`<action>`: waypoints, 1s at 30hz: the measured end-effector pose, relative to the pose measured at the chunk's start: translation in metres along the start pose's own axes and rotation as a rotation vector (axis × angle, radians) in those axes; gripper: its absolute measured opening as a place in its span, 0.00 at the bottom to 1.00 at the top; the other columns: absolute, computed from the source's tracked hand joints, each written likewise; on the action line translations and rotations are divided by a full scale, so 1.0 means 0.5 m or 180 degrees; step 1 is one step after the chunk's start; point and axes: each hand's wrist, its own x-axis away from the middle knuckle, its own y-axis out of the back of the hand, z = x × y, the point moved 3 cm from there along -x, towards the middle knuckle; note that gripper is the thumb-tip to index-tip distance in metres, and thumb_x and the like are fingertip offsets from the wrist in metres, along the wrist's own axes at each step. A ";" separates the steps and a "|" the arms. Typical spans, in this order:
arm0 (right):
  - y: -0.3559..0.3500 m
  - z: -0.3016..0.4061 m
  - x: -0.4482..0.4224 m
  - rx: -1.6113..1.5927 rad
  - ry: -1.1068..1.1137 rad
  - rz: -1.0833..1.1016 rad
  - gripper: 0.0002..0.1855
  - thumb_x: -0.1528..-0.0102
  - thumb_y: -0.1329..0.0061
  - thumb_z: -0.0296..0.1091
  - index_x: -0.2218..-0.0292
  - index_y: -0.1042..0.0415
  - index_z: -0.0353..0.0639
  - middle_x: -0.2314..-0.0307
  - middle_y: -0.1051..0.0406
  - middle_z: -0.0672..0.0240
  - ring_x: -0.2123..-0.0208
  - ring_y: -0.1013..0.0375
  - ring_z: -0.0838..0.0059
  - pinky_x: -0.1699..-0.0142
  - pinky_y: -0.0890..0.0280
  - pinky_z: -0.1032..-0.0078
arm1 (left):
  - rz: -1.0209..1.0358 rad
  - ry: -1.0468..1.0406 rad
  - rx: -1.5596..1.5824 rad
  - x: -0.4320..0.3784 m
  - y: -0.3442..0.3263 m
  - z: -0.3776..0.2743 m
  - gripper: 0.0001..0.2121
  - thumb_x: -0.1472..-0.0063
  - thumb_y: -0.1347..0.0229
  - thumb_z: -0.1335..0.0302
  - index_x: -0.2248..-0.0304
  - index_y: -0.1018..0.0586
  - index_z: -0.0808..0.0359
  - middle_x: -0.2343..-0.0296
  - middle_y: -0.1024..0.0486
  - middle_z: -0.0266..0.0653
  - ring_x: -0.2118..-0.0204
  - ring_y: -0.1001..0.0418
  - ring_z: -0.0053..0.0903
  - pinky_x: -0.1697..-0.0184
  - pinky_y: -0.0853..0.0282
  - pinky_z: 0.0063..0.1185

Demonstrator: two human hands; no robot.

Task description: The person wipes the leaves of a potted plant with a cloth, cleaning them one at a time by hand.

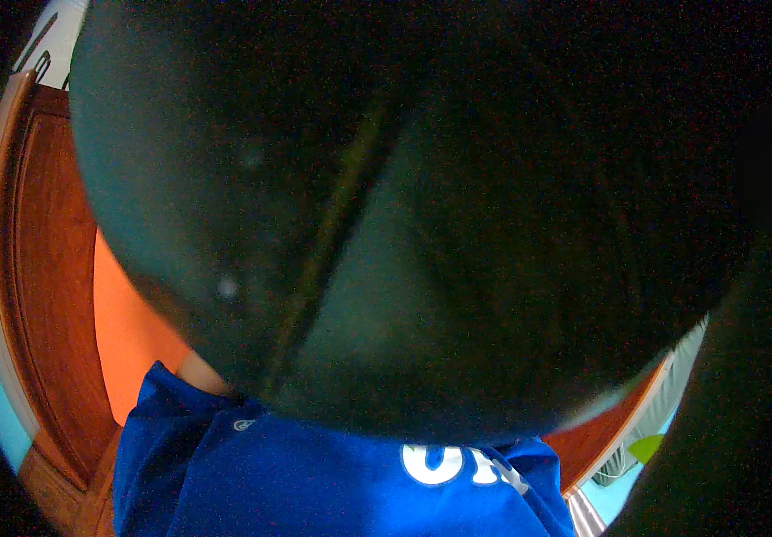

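Observation:
A large dark, blurred thing [372,322] fills most of the head view, very close to the lens. A thin yellowish line runs slantwise across it, and two small pale spots show on its left part; what it is I cannot tell. Below it appears a blue shirt [305,476] with white lettering on the chest, worn by a person. At the shirt's left sleeve a small strip of bare arm [201,372] shows. Neither of my hands can be made out, and whatever lies behind the dark thing is hidden.
A brown wooden panel [54,282] with a pale frame curves along the left rim, beside an orange surface [131,335]. At the lower right are a reddish-brown surface [594,436], grey cloth [668,382] and a green thing [645,448]. Dark areas cover the right side.

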 end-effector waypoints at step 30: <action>-0.025 -0.010 0.057 -0.1841 -0.1039 0.0496 0.09 0.44 0.59 0.24 0.62 0.31 0.31 0.70 0.27 0.65 0.71 0.29 0.82 0.66 0.35 0.86 | 0.0905 -0.0129 0.2462 -0.007 -0.048 -0.218 0.17 0.37 0.60 0.71 0.53 0.32 0.75 0.58 0.28 0.44 0.55 0.30 0.28 0.48 0.36 0.25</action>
